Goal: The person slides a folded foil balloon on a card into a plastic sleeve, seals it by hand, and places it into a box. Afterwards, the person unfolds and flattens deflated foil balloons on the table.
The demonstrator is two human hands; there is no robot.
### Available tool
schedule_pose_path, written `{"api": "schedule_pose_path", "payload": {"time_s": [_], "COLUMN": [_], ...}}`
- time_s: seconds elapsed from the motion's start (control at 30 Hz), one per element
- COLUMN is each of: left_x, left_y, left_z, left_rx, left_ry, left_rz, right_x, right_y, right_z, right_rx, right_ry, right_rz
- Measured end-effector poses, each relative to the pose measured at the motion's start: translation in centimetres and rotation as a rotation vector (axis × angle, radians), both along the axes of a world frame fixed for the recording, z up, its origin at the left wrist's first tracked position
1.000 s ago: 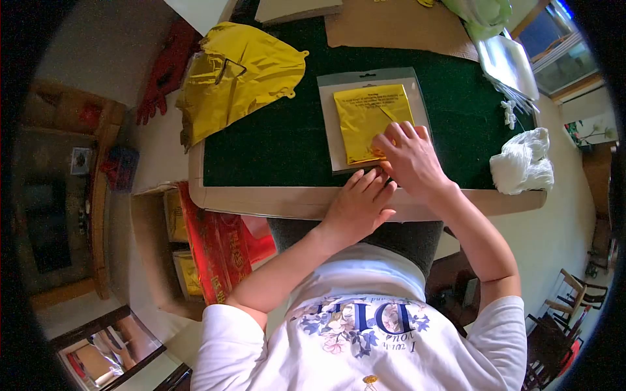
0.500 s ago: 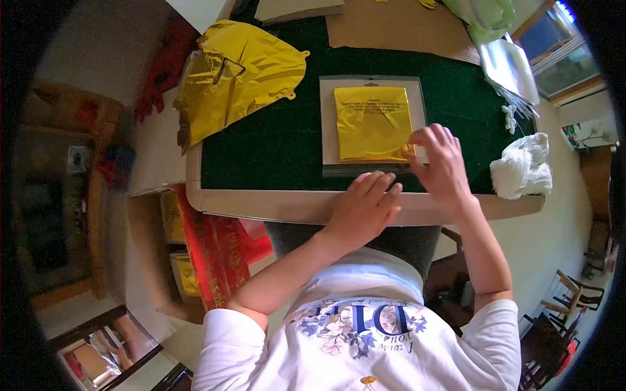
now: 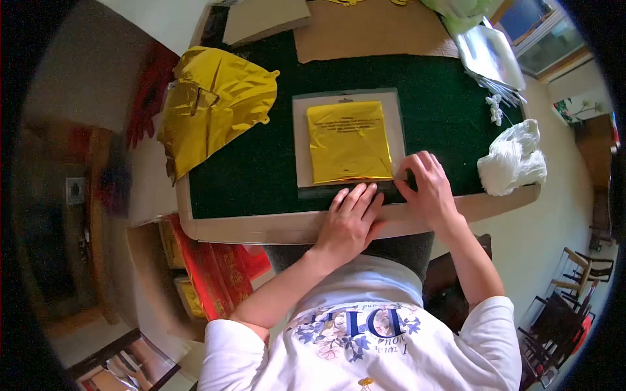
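Note:
A folded gold foil sheet point(image 3: 349, 146) with small dark print lies on a pale backing card point(image 3: 302, 140), inside a clear plastic sleeve point(image 3: 312, 193). My left hand point(image 3: 349, 221) rests at the near edge of the sleeve, palm down with fingers stretched out. At the sleeve's near right corner is my right hand point(image 3: 427, 186), its fingers curled and its thumb and index finger closed at the sleeve's edge. The fingertips partly hide that corner. To the left, a larger crinkled gold foil piece point(image 3: 228, 91) with small tabs hangs over the table edge.
The table has a dark green top point(image 3: 241, 186) and a pale rim point(image 3: 261, 229). Brown cardboard point(image 3: 372, 32) and a light board point(image 3: 267, 19) lie at the back. White string point(image 3: 515, 159) and clear plastic bags point(image 3: 489, 55) are at right. A box point(image 3: 156, 274) stands lower left.
My right hand has moved from the foil's near right corner to the sleeve's edge. My left hand now lies flatter on the near edge. The view has shifted, so the table appears lower and further left.

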State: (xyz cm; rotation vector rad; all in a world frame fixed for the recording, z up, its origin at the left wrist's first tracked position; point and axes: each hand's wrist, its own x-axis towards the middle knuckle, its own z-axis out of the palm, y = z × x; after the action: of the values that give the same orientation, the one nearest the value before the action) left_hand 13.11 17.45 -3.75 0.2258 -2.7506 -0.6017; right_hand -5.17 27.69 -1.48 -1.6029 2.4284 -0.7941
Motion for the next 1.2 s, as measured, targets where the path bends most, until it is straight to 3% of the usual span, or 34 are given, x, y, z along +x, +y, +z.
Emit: {"api": "schedule_pose_path", "payload": {"time_s": [0.17, 0.27, 0.33, 0.43, 0.5, 0.77, 1.2], "left_x": [0.0, 0.0, -0.3, -2.7, -4.0, -4.7, -4.7], "left_y": [0.2, 0.1, -0.8, -3.4, -4.9, -5.5, -5.7], "left_z": [0.5, 0.6, 0.9, 2.5, 1.3, -0.8, -1.2], "left_rx": [0.008, 0.061, 0.118, -0.060, -0.048, 0.003, 0.053], "left_ry": [-0.026, 0.008, 0.077, 0.040, 0.006, -0.028, -0.003], "left_rz": [0.010, 0.002, -0.013, -0.003, -0.036, -0.037, -0.032], "right_x": [-0.5, -0.1, 0.4, 1.3, 1.5, 1.2, -1.3], "right_y": [-0.7, -0.3, 0.2, 1.1, 1.6, 2.2, 1.4], "right_z": [-0.6, -0.3, -0.1, -0.6, -0.8, -0.8, 0.6], "right_rx": [-0.053, -0.122, -0.157, -0.182, -0.184, 0.006, 0.227], "right_ry": [0.007, -0.128, -0.084, 0.009, 0.081, 0.273, 0.510], "right_rz": [-0.016, -0.052, -0.035, -0.002, 0.012, 0.017, 0.234]}}
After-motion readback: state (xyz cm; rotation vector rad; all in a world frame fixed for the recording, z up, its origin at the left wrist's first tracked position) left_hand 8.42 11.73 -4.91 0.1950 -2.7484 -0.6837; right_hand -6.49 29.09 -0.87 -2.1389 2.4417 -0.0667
